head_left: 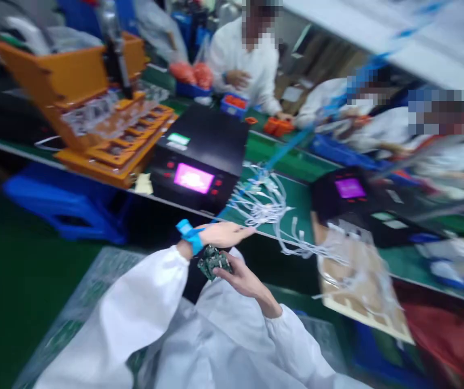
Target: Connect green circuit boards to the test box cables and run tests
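Observation:
Low over my lap, my right hand (238, 274) grips several small green circuit boards (212, 262) stacked together, the thumb lying across them. My left hand (226, 234) wears a blue wrist strap (190, 235) and stretches out flat just beyond the boards, pointing right, its fingers extended with nothing seen in them. Close beyond it on the green bench lies a tangle of white cables (264, 202), some hanging over the front edge. A black box with a lit pink screen (194, 178) stands behind my left hand. The picture is smeared by motion.
An orange test fixture (114, 140) stands at the left of the bench. A second black box (339, 189) and a brown board with cables (357, 275) are on the right. Below are a blue stool (70, 200) and bagged boards (81, 302). People in white work across the bench.

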A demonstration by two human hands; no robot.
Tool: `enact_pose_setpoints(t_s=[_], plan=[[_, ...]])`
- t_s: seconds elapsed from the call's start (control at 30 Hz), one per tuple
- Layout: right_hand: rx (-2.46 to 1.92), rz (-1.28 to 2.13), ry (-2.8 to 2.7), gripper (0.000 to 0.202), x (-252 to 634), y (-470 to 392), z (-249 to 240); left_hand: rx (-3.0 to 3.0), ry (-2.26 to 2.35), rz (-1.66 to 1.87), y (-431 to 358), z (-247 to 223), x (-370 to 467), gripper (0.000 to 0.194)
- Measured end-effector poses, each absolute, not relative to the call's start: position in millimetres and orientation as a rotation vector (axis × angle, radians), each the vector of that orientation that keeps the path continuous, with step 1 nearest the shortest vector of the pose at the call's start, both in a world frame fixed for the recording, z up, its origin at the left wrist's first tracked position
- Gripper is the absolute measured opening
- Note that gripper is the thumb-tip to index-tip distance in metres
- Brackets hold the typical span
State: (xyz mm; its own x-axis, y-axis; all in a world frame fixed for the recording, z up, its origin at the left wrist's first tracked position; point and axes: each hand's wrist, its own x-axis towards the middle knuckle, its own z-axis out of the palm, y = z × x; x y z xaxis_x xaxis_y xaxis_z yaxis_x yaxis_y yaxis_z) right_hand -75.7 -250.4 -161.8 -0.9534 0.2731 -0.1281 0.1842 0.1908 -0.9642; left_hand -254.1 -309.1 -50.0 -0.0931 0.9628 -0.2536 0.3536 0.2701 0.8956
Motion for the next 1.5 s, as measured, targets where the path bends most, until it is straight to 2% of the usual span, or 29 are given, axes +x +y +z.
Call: enact_pose_setpoints(t_s=[0.1, 0.2, 0.37, 0.43, 0.53, 0.63, 0.77, 0.9, 1.03, 1.1, 1.2, 1.3, 1.33, 1.43, 1.5], plan=[[-0.626, 1.945, -2.001, 0.034, -44.6, -223.8, -120.6, 1.045, 1.495, 0.995, -284.5, -57.8, -250.7, 0.093], [-0.678, 1.872, -1.723, 0.043, -29.1, -206.1, -101.6, 0.861, 1.441, 1.128, -257.7, -58.6, -224.5, 0.098], [-0.673, 1.816, -1.448, 0.054, -15.1, -180.2, -95.6, 0.697, 1.003, 1.225, -228.2, -56.0, -170.3, 0.09], [-0.687, 1.799, -1.343, 0.06, -10.4, -170.1, -98.2, 0.687, 0.913, 1.303, -220.1, -57.6, -151.2, 0.077], [-0.809, 1.706, -1.26, 0.073, -3.5, -158.7, -104.9, 0.711, 1.022, 1.329, -208.3, -60.6, -125.3, 0.06], [-0.999, 1.56, -1.217, 0.087, 1.4, -152.9, -109.7, 0.645, 1.091, 1.231, -194.1, -59.0, -104.3, 0.065], [-1.109, 1.436, -1.124, 0.089, 3.9, -145.6, -106.5, 0.584, 1.149, 1.111, -171.1, -46.9, -92.5, 0.061], [-1.156, 1.501, -0.977, 0.089, 1.9, -133.7, -100.4, 0.694, 1.22, 0.949, -145.9, -24.2, -96.5, 0.052], [-1.236, 1.562, -0.786, 0.102, -6.7, -129.0, -97.0, 0.86, 1.303, 0.706, -121.1, 4.7, -101.3, 0.043], [-1.269, 1.622, -0.685, 0.105, -10.4, -128.1, -94.4, 0.93, 1.359, 0.571, -108.9, 17.4, -104.6, 0.045], [-1.186, 1.676, -0.6, 0.094, -8.3, -121.3, -88.8, 1.024, 1.469, 0.362, -89.5, 32.6, -114.6, 0.051], [-0.997, 1.701, -0.671, 0.079, 3.9, -105.5, -84.7, 1.088, 1.457, 0.196, -67.9, 45.2, -129.6, 0.049], [-0.935, 1.73, -0.691, 0.08, 9.0, -99.5, -84.2, 1.102, 1.417, 0.137, -60.7, 48.7, -134.7, 0.047], [-0.752, 1.906, -0.733, 0.099, 20.7, -85.2, -84.1, 1.153, 1.261, -0.068, -41.1, 55.5, -147.6, 0.037], [-0.627, 2.002, -0.824, 0.094, 21.4, -81.4, -85.4, 1.17, 1.192, -0.192, -30.4, 55.7, -153.3, 0.03]])
